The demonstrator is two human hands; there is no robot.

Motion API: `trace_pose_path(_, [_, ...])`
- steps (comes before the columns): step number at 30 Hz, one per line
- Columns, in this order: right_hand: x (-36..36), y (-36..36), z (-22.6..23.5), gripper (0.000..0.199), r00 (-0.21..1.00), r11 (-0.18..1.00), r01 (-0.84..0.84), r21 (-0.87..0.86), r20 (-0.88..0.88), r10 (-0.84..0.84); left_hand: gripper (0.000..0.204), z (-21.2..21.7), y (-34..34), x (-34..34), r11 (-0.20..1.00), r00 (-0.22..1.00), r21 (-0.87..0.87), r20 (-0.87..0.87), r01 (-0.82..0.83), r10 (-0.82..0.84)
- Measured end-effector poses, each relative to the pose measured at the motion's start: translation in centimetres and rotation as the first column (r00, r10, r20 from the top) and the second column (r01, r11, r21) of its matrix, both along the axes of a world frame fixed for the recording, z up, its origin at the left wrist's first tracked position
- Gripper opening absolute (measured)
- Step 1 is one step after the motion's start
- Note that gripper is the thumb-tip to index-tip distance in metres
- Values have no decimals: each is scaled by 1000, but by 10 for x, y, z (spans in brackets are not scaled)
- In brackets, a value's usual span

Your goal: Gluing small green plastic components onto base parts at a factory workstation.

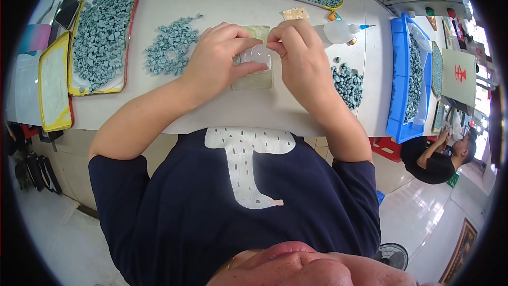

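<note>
I see both hands pinching one small clear round piece [259, 53] above the greenish tile [254, 77] on the table [211, 108]. The left hand [217, 61] and right hand [299, 55] each have their grip clamped on it, with loose grey-green stones [170, 47] just left.

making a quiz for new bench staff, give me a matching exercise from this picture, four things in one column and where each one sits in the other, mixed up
Things
1. small clear piece
2. squeeze bottle
3. blue bin
4. phone

Places
A. far left of the table, beside a yellow-edged tray
B. pinched between the left hand and right hand
C. right end of the table, full of grey-green pieces
D. lying on its side just behind the right hand

Pairs: 1-B, 2-D, 3-C, 4-A
</note>
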State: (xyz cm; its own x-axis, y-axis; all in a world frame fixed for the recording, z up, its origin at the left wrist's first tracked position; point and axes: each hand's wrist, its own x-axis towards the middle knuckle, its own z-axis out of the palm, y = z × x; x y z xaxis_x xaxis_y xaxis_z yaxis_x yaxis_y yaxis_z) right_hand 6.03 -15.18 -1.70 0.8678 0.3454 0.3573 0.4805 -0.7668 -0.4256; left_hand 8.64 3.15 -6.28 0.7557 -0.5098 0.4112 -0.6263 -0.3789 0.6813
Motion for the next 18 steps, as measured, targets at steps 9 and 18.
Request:
trace_pose_path(9, [-4,-19,13,21,977,966,-199,-165,40,208,33,-1,0,0,1000,1000,-18,29,6,-5])
trace_pose_path(18, [-11,-10,20,22,949,895,-209,-395,137,282,30,2,2,-1,1000,998,10,64,1,-1])
